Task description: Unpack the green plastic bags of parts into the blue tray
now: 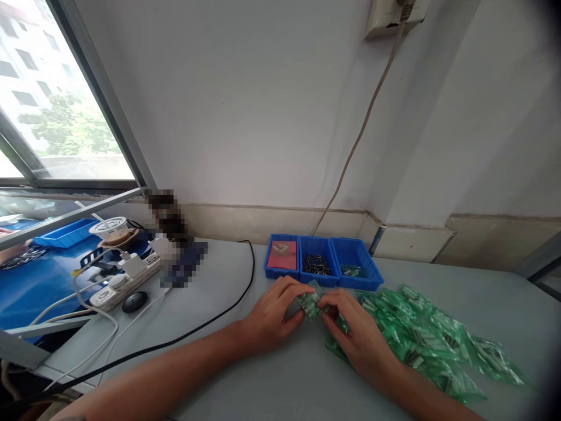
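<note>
Between my two hands is a small green-tinted plastic bag (311, 299) with pale pieces inside. My left hand (277, 310) pinches its left side with thumb and fingers. On the other side, my right hand (353, 327) grips the bag's right edge. A pile of similar green plastic bags (421, 333) lies on the table to the right, partly behind my right hand. Just beyond the hands stand three joined blue bins: the left bin (268, 271) holds a red card, the middle bin (322, 282) dark screw-like pieces, the right bin (370, 283) a few small packets.
A black cable (210, 323) crosses the grey table (245, 386) on the left. Farther left are a power strip (127, 280) with plugs, a black mouse-like object (134, 302) and a lidded cup (109, 228). A wall (263, 117) rises behind the bins.
</note>
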Available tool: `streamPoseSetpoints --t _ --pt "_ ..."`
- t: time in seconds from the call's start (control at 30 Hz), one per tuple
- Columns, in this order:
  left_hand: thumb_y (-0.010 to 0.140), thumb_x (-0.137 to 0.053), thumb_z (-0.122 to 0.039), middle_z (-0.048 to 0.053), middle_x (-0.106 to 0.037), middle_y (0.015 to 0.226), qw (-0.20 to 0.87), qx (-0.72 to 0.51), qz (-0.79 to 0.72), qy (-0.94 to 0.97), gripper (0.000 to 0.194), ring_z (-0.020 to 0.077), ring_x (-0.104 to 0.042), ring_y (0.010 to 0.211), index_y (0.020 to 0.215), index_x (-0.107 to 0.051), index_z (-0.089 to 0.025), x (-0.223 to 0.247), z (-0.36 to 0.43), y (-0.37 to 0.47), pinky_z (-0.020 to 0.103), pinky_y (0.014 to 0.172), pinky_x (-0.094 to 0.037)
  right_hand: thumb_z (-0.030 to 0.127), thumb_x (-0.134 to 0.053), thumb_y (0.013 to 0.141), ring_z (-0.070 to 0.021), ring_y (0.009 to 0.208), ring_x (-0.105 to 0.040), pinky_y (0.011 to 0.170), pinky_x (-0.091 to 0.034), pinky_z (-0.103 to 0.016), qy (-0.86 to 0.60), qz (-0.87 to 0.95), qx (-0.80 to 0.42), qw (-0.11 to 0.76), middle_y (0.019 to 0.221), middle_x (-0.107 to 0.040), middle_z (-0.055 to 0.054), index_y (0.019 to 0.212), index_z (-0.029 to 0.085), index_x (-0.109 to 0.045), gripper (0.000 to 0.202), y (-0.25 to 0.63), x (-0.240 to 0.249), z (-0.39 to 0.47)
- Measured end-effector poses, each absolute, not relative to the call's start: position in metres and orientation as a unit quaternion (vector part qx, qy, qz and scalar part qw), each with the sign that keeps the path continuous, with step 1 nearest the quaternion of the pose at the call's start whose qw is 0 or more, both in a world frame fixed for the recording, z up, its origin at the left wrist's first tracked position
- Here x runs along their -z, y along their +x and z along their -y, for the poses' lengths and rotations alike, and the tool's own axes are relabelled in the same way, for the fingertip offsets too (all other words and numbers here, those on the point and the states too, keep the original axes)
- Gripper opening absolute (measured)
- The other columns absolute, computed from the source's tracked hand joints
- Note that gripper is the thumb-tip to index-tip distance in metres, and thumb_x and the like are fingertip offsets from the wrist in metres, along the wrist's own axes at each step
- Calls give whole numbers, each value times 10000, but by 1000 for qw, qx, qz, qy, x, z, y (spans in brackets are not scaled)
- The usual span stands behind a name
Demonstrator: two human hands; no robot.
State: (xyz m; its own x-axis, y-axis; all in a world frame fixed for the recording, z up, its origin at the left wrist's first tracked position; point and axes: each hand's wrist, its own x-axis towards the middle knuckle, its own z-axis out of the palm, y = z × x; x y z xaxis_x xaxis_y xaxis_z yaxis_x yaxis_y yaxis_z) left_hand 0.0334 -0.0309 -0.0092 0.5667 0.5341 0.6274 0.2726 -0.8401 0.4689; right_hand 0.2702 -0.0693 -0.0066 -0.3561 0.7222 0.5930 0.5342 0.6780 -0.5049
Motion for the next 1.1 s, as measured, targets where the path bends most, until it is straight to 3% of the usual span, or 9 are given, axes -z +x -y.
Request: streamPoseSetpoints --t 0.17,0.33,0.57,0.83,1.1 --pt "1099 -565 -287 83 -696 1025 136 -396 -256 871 164 221 -607 948 1177 -667 -185 9 28 34 373 893 -491 176 -549 1056 -215 816 -654 716 -567 -326 -394 819 -101 404 931 -661 -33 1166 278 -604 160 271 8 69" --pt "1139 -473 -339 61 -657 850 126 -388 -254 877 304 198 -539 802 963 -654 -169 8 28 35 348 786 -443 204 -542 1079 -227 855 -664 745 -573 -337 -385 825 -81 406 956 -665 -47 1193 268 -613 148 271 8 69" --pt "1137 -464 -334 68 -662 871 140 -376 -238 885 296 202 -554 820 970 -643 -168 6 29 34 349 802 -442 208 -535 1081 -212 879 -678 777 -601 -337 -395 820 -114 398 1130 -666 -86 1241 273 -608 188 269 4 71" --pt "1142 -442 -326 76 -684 932 144 -375 -234 885 261 206 -573 849 1072 -638 -169 7 30 34 353 821 -446 212 -542 1073 -228 874 -697 772 -604 -347 -373 825 -91 414 1037 -704 -68 1261 274 -593 205 270 6 72" --pt "1138 -449 -335 60 -610 856 143 -368 -257 882 319 203 -514 820 884 -568 -183 5 31 35 336 795 -432 201 -507 1089 -202 833 -688 755 -573 -321 -400 799 -119 432 991 -691 -35 1118 278 -563 100 272 12 72"
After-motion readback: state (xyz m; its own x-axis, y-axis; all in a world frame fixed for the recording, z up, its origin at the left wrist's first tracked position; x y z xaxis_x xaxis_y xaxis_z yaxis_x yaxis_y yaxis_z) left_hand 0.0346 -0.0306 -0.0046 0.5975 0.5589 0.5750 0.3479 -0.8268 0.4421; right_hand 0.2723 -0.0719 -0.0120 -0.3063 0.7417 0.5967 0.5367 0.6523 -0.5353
